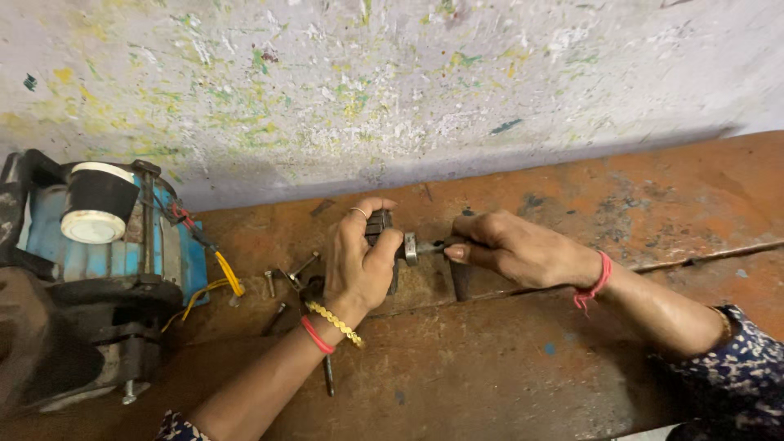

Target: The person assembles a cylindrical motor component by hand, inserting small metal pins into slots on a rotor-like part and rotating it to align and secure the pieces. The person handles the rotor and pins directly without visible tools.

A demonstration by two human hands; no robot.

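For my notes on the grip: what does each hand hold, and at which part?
The left hand wraps around a small dark metal part, gripping its body. The right hand pinches a thin tool at its handle end, its tip against the part's silver end.

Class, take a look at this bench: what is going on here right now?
A person works at a rusty metal bench. The left hand grips a small dark metal part, while the right hand presses a slim tool into its silver end. Loose bolts lie beside the left wrist, and a blue electric motor sits at the left.
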